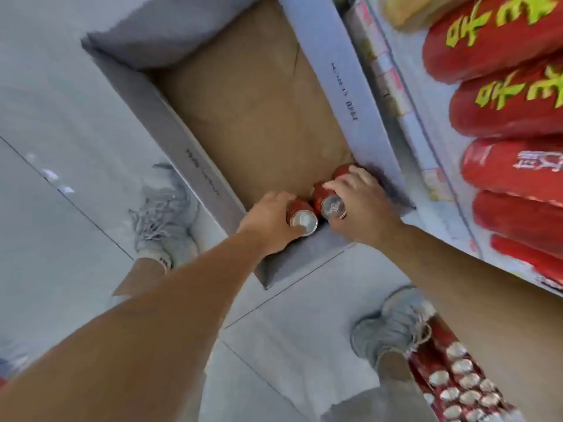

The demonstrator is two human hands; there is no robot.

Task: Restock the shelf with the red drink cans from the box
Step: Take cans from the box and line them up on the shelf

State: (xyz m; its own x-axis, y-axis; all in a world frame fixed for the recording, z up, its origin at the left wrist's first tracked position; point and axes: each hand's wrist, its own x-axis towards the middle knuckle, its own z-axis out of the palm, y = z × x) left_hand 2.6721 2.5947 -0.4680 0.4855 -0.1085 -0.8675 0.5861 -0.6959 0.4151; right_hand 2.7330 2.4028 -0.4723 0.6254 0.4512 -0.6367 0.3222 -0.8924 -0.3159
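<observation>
An open cardboard box [195,166] with grey flaps and a bare brown floor stands on the grey tiled floor [61,117], with its right edge close along the foot of a shop shelf [426,153]. Only three red drink cans with silver tops show in it, all crowded into its near right corner.

The left hand [268,217] reaches in over the near edge and clasps the left can [301,219], fingers curled round its red side, the silver top facing the camera. Just beside it, touching or nearly so, is the middle can [333,207]. The right hand [362,205] grasps this one, thumb on the near side and fingers wrapped over the far side. Its fingers also spread onto the far can [342,171], which sits right against the box's right wall. Whether that can is truly held, I cannot tell.

On the shelf at the right, large red cans with yellow characters [493,41] lie in a row, with price tags along the shelf's front edge. At the lower right a block of red cans with silver tops [457,388] stands packed together. The person's grey laced shoes are on the tiles: one [164,214] just beside the box's left flap, the other [393,324] near the packed cans.
</observation>
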